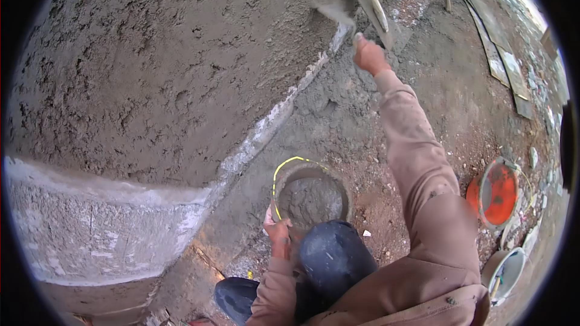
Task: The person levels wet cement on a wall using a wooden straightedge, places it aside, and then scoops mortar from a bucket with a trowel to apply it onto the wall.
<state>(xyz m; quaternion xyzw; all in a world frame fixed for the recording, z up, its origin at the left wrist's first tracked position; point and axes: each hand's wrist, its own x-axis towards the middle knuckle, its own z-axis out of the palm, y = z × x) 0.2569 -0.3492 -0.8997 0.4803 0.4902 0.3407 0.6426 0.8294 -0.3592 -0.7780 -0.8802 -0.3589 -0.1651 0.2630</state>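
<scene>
My left hand [278, 230] is closed on the rim of a bucket [349, 198] with a yellow handle. Wet grey mortar [311, 198] lies inside the bucket, which stands on the ground by my knees. At full arm's length, my right hand [370, 55] is closed in a fist low by the wall's foot. It appears to grip a trowel [345, 17], but motion smears the tool and its outline is unclear. Beside it rises a rough, mortar-covered wall [145, 72], with a pale strip along its lower edge.
An orange bucket [501, 193] lies tipped on the right, near a pale bucket [506, 268]. A mortar-caked board [370, 0] stands beyond my right hand. Long planks [492, 42] lie at the upper right. Rubble and stones cover the ground [380, 205].
</scene>
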